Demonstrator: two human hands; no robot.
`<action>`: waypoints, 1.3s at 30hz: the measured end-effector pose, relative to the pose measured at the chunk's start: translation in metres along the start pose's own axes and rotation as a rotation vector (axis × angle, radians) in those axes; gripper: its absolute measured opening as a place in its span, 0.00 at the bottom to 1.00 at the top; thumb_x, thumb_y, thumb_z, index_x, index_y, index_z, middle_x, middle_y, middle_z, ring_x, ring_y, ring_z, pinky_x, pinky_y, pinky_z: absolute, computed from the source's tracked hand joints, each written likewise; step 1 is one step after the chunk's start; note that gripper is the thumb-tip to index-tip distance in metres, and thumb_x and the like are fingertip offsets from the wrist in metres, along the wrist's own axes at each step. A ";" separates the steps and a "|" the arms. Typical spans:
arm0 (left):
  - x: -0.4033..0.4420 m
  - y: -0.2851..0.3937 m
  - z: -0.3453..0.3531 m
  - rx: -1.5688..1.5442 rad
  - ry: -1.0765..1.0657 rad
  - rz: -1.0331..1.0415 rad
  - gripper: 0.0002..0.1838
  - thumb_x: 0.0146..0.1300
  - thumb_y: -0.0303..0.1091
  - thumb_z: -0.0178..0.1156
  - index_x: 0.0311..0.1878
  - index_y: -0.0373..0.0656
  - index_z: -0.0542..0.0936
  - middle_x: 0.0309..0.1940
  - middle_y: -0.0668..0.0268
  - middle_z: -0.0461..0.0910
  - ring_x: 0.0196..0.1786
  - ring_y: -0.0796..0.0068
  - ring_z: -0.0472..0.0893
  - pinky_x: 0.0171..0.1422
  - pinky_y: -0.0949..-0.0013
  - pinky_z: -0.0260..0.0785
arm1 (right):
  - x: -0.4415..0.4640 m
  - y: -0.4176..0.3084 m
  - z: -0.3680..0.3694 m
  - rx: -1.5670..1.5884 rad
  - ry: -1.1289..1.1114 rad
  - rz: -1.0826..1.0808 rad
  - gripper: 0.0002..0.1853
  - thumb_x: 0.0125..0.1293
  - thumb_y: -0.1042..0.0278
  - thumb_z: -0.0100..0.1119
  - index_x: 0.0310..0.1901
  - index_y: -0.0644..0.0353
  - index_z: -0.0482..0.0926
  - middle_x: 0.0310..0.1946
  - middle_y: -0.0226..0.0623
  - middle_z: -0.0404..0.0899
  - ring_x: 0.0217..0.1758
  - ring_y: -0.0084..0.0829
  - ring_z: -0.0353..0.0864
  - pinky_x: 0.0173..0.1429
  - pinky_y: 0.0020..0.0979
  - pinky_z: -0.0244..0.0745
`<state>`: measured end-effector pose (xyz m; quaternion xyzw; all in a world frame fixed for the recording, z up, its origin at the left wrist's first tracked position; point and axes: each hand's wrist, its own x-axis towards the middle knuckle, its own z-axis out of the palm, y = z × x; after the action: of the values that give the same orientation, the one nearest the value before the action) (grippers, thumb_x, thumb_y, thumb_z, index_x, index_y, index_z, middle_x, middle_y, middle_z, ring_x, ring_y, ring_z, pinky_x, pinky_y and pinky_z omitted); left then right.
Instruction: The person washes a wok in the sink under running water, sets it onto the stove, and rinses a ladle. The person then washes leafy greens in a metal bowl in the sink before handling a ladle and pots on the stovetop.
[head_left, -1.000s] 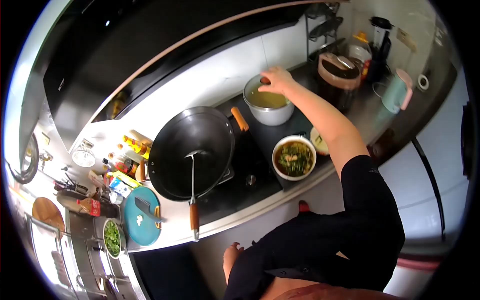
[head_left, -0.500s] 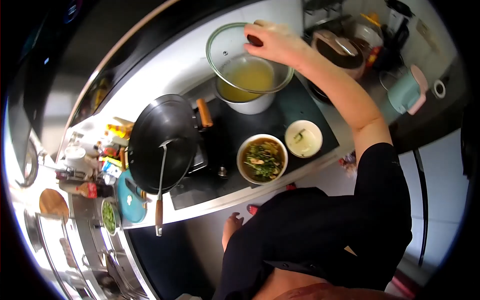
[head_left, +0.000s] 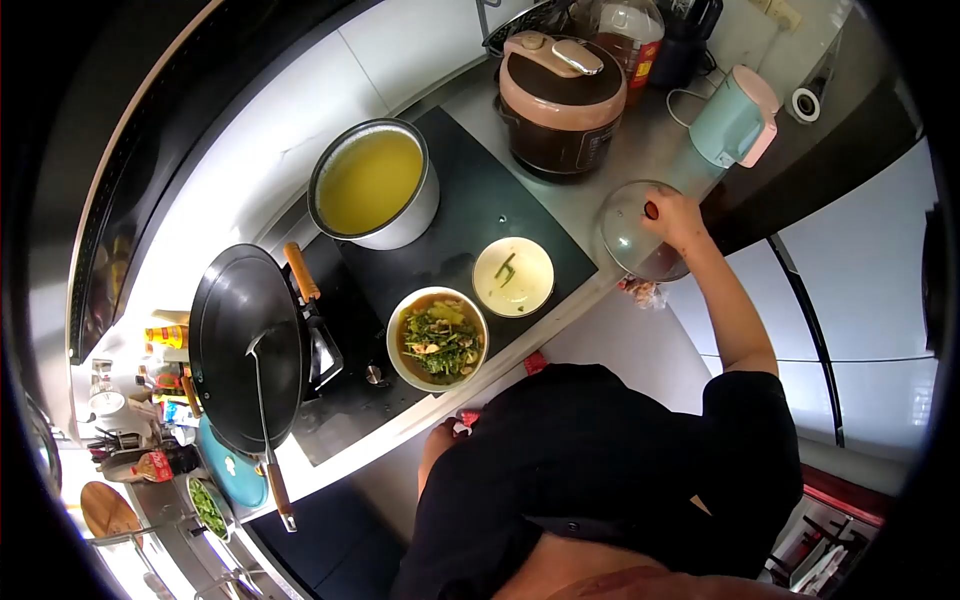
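Note:
By its brown knob, my right hand (head_left: 672, 218) grips a glass pot lid (head_left: 625, 240), fingers closed. The lid is low over the counter's right end. My left hand (head_left: 438, 442) hangs near my body below the counter edge, fingers loosely bent, with nothing visible in it. On the black cooktop stands a lidless pot (head_left: 405, 220) of yellow liquid (head_left: 370, 180). In front of it are a bowl of cooked greens in broth (head_left: 440, 340) and a white bowl (head_left: 530, 290) with a few green scraps.
At left, a black wok (head_left: 235, 330) holds a wooden-handled spatula (head_left: 265, 400). A brown-pink electric cooker (head_left: 560, 110) and a mint kettle (head_left: 730, 120) stand at the back right. Bottles, a blue board (head_left: 232, 465) and a bowl of chopped greens (head_left: 208, 508) crowd the left.
My right hand has carried the glass lid from above the pot to the right end of the counter, uncovering the pot. My view has shifted right. The left hand stays low.

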<state>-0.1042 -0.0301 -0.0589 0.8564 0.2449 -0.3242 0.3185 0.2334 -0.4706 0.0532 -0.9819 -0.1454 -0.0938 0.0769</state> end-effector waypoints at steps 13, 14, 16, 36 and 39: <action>-0.036 -0.052 0.017 -0.010 0.106 -0.023 0.20 0.56 0.41 0.58 0.51 0.44 0.76 0.43 0.49 0.79 0.48 0.48 0.77 0.53 0.53 0.68 | 0.014 -0.016 0.045 0.112 -0.227 0.168 0.28 0.48 0.52 0.68 0.51 0.54 0.75 0.40 0.46 0.80 0.44 0.46 0.78 0.48 0.40 0.73; -0.045 -0.046 0.010 -0.011 0.079 -0.010 0.21 0.57 0.41 0.57 0.54 0.46 0.74 0.45 0.51 0.78 0.49 0.49 0.76 0.53 0.53 0.68 | 0.014 -0.023 0.037 0.159 -0.230 0.202 0.28 0.50 0.54 0.67 0.52 0.54 0.74 0.42 0.45 0.79 0.46 0.45 0.78 0.48 0.40 0.73; -0.063 -0.038 0.003 -0.008 0.070 -0.101 0.21 0.58 0.41 0.56 0.55 0.49 0.74 0.46 0.54 0.79 0.49 0.52 0.77 0.53 0.55 0.69 | 0.015 -0.023 0.031 0.146 -0.099 0.144 0.28 0.54 0.56 0.64 0.56 0.57 0.71 0.50 0.46 0.74 0.50 0.47 0.75 0.52 0.40 0.70; -0.149 -0.181 0.019 -0.200 0.284 -0.161 0.19 0.56 0.40 0.60 0.51 0.47 0.76 0.44 0.53 0.79 0.50 0.51 0.77 0.54 0.56 0.69 | -0.131 -0.637 -0.054 0.498 -0.025 -1.506 0.20 0.49 0.68 0.62 0.46 0.59 0.72 0.39 0.38 0.72 0.35 0.36 0.78 0.38 0.32 0.77; -0.152 -0.212 0.030 -0.206 0.234 -0.161 0.20 0.57 0.41 0.59 0.52 0.46 0.75 0.47 0.53 0.78 0.52 0.52 0.76 0.55 0.56 0.68 | -0.116 -0.622 -0.079 0.779 0.027 -1.412 0.12 0.50 0.68 0.62 0.35 0.58 0.72 0.31 0.37 0.73 0.32 0.36 0.79 0.32 0.35 0.77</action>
<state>-0.3505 0.0598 -0.0498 0.8288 0.3801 -0.2200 0.3468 -0.0749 0.0721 0.1833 -0.5598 -0.7529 -0.0746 0.3380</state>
